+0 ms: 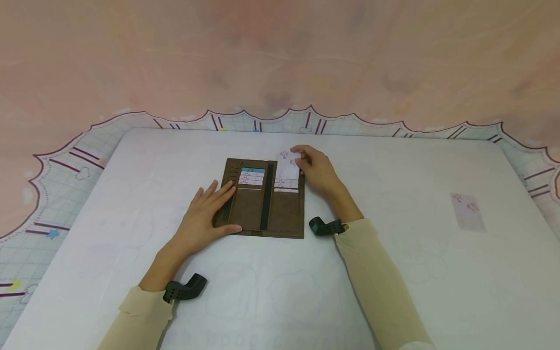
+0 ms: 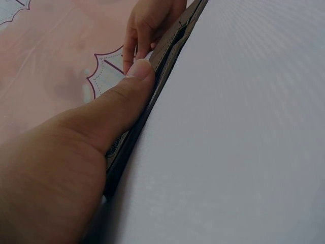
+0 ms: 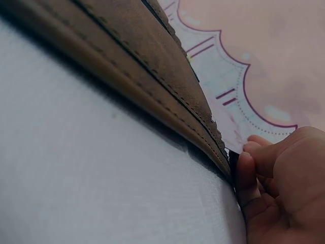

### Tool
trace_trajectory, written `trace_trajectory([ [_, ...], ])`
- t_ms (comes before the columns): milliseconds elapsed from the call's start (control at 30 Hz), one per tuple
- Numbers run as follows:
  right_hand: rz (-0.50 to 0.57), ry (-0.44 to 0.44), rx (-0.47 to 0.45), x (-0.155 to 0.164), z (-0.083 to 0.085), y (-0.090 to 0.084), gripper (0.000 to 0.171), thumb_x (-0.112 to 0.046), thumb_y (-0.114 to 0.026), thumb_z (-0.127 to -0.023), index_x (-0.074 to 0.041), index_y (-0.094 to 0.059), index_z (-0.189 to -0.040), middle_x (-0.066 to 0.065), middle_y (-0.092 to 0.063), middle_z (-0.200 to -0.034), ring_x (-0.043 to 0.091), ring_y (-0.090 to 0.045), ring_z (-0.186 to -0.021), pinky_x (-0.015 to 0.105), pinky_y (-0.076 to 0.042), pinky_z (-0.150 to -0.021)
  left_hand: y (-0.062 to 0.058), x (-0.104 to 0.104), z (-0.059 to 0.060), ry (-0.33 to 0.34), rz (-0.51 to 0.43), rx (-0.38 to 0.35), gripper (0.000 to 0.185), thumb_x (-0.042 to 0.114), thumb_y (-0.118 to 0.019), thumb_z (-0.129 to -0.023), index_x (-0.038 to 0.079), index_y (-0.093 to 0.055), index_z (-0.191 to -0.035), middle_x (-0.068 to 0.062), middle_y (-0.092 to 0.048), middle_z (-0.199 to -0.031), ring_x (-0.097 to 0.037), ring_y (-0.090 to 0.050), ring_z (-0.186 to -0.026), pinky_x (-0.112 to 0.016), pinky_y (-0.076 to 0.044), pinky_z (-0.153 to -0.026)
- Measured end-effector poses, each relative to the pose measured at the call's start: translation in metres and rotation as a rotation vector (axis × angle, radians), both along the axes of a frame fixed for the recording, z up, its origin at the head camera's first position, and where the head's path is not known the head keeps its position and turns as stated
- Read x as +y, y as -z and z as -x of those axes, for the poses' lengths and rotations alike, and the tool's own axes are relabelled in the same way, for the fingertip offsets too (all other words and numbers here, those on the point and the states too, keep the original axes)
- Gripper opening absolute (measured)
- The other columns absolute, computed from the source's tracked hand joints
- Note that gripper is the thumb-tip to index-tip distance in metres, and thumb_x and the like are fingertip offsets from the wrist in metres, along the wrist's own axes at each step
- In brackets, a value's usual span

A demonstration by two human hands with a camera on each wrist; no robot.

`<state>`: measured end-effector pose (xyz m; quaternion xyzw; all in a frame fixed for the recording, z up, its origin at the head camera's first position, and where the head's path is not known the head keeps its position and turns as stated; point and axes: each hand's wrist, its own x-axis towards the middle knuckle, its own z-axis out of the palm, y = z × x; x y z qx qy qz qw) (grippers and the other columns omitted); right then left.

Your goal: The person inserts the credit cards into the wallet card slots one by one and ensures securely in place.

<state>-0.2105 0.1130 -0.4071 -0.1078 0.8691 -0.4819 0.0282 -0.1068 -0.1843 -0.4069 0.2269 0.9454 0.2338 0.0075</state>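
A brown leather wallet [image 1: 286, 214] lies spread open on the white table, a dark strip down its fold. Several cards [image 1: 251, 177] show in the left panel's slots, the top one blue. At the upper end of the right panel my right hand [image 1: 323, 174] pinches a white card with reddish marks [image 1: 286, 165]. That card overlaps the slots and sticks up past the wallet's top edge. My left hand [image 1: 202, 214] rests with fingers spread on the wallet's left side, its thumb [image 2: 119, 99] along the near edge.
A second pale card [image 1: 468, 212] lies flat on the table, far to the right. The white table [image 1: 262, 301] has a patterned, scalloped border [image 1: 271, 125] along its back and sides. Each wrist wears a black band [image 1: 185, 288].
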Motion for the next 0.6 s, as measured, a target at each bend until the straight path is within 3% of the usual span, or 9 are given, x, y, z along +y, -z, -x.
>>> trace_trajectory([
  [300, -0.060, -0.018, -0.004, -0.0023, -0.0010, -0.0006, 0.028, -0.011, -0.053, -0.098, -0.015, -0.060, -0.125, 0.006, -0.055, -0.100, 0.021, -0.051, -0.089, 0.034, -0.045, -0.078, -0.0008, -0.0002, -0.0006, 0.001, -0.005, 0.008, 0.092, 0.043, -0.079, -0.075, 0.008, -0.036, -0.148, -0.010, -0.029, -0.154, -0.032, -0.011, -0.144, -0.051, 0.000, -0.115],
  [600, -0.039, -0.014, -0.019, -0.0016, -0.0016, -0.0009, 0.027, -0.013, -0.054, -0.098, -0.013, -0.060, -0.124, 0.007, -0.057, -0.099, 0.021, -0.052, -0.089, 0.034, -0.045, -0.078, -0.0008, 0.0002, -0.0005, 0.004, -0.011, 0.002, 0.092, 0.043, -0.079, -0.075, 0.008, -0.036, -0.148, -0.010, -0.029, -0.154, -0.032, -0.011, -0.144, -0.050, 0.000, -0.115],
])
